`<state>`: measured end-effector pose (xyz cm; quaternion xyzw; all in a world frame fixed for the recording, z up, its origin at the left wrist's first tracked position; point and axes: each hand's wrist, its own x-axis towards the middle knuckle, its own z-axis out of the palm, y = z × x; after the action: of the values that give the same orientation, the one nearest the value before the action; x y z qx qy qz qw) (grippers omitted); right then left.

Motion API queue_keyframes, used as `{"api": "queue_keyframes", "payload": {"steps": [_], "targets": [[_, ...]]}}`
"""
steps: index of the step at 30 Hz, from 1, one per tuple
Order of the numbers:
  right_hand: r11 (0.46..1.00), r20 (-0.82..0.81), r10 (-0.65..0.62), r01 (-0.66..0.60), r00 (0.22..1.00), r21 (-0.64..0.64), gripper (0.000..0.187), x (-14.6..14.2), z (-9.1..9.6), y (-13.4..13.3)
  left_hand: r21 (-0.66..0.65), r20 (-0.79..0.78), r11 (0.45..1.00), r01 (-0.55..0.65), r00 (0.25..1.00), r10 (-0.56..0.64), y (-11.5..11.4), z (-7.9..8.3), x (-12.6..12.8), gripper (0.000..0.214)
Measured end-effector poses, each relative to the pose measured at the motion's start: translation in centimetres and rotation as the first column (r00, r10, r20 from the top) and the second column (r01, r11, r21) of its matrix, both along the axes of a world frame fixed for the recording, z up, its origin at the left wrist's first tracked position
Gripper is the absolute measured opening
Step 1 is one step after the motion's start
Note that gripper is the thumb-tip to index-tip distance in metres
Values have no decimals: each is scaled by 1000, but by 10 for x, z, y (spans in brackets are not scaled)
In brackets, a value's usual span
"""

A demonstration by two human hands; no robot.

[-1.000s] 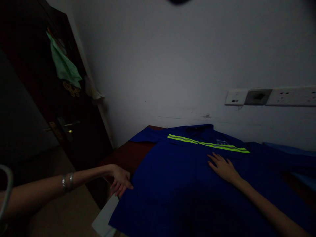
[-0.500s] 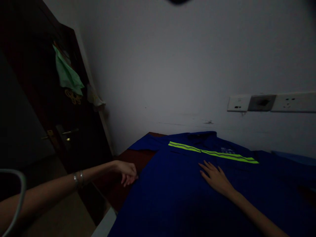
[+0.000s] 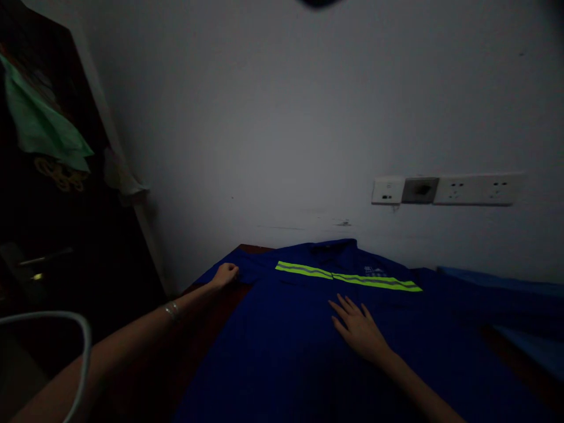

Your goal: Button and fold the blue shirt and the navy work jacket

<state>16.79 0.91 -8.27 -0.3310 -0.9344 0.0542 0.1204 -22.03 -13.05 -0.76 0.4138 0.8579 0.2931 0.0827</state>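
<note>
Center-left: curled left hand (image 3: 226, 274) on work shirt (image 3: 273, 329), can't tell grip | lower center: wide-spread right hand (image 3: 359, 332) | lower left: white cable (image 3: 89, 342) across forearm (image 3: 132, 341) | right: wall sockets (image 3: 473, 189) | upper left: green cloth (image 3: 46, 123)

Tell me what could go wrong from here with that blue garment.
The left hand looks closed at a sleeve; a tug there might wrinkle the blue garment, since the right hand lies spread on its front. The bracelets on the left forearm could catch on the sleeve. The white cord crosses in front of that forearm, so it might snag, though its depth is unclear.
</note>
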Motion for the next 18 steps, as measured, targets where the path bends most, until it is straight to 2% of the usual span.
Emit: {"api": "queue_keyframes", "payload": {"steps": [4, 8, 11, 14, 18], "targets": [[1000, -15, 13, -13, 1000, -1, 51, 0, -1, 1, 88, -81, 996, 28, 997, -21, 43, 5, 8, 27], [1000, -20, 10, -9, 1000, 3, 51, 1, 1, 1, 119, -134, 990, 78, 989, -62, 91, 11, 21, 27], [1000, -27, 17, -17, 999, -1, 51, 1, 0, 2, 133, -167, 991, 11, 986, 12, 111, 22, 13, 25], [1000, -39, 25, -25, 999, 1, 50, 1, -1, 3, 129, -185, 983, -129, 971, 152, 109, 34, -11, 23], [1000, -45, 27, -26, 999, 13, 50, 1, -3, 5, 50, -176, 960, -276, 944, 280, 77, 36, -49, 25]]}}
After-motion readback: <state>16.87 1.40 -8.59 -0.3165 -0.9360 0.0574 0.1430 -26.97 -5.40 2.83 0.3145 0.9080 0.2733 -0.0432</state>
